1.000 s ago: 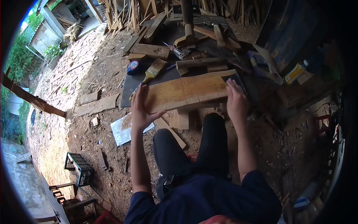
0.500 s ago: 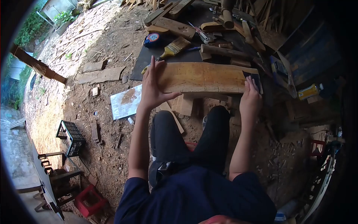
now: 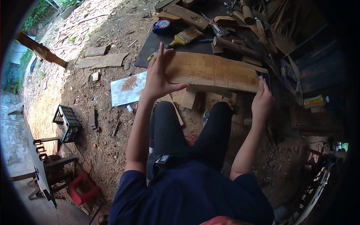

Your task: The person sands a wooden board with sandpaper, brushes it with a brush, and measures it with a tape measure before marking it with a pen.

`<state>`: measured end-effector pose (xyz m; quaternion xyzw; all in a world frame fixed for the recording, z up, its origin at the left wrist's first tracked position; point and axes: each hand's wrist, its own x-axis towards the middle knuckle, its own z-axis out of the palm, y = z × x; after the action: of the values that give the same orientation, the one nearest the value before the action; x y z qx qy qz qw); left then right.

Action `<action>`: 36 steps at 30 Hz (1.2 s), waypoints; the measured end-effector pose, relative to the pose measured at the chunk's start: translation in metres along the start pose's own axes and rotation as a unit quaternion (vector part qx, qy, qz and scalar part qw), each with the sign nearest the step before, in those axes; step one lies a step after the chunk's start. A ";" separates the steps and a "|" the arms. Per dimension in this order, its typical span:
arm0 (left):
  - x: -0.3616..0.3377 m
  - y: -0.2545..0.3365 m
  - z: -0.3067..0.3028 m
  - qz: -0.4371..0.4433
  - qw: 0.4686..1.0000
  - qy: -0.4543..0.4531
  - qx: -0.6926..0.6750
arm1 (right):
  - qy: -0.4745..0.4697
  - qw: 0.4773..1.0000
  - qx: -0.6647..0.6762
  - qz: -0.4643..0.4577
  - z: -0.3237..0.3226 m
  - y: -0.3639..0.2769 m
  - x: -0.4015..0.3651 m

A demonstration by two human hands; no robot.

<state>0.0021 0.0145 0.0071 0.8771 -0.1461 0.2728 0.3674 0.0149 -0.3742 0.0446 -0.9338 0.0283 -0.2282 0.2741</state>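
Note:
A curved, yellowish-brown wooden board [image 3: 208, 70] lies crosswise in front of my knees, resting on a wooden block [image 3: 186, 98]. At its left end, my left hand [image 3: 157, 80] is spread against the wood, index finger upright and thumb stretched along the near edge. My right hand [image 3: 264, 98] is at the right end, its fingers pressed together on a dark sheet [image 3: 265, 78] that looks like sandpaper. Those fingers partly cover the sheet. Just beyond the board are a wide paintbrush [image 3: 187, 36] and a blue tape measure [image 3: 162, 26].
Wooden pieces and tools crowd the dark work surface [image 3: 152, 47]. A yellow-labelled bottle [image 3: 314, 101] stands at right. On the chip-strewn ground are a white sheet [image 3: 125, 90], a black crate [image 3: 67, 123] and a red stool [image 3: 83, 188].
The view has shifted and turned slightly, so the board now slopes down to the right. Both hands keep their places at its ends, the right hand still on the dark sheet.

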 end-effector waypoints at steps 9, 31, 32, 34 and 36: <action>-0.002 -0.007 0.005 -0.009 1.000 -0.009 -0.027 | -0.084 0.950 0.127 -0.271 0.072 -0.153 -0.083; -0.002 -0.007 0.007 -0.018 0.999 -0.002 -0.038 | -0.111 0.948 0.096 -0.283 0.090 -0.152 -0.036; -0.003 -0.016 0.012 -0.024 0.998 0.002 -0.064 | -0.130 0.939 0.116 -0.298 0.095 -0.164 -0.042; 0.000 -0.009 0.009 -0.021 0.998 0.000 -0.066 | -0.166 0.918 0.155 -0.326 0.098 -0.180 -0.050; 0.000 0.002 0.001 -0.006 1.000 -0.003 -0.017 | -0.167 0.939 0.152 -0.259 0.102 -0.171 -0.019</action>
<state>0.0016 0.0125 0.0083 0.8723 -0.1466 0.2660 0.3833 0.0306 -0.1747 0.0506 -0.8808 -0.2957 -0.1341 0.3446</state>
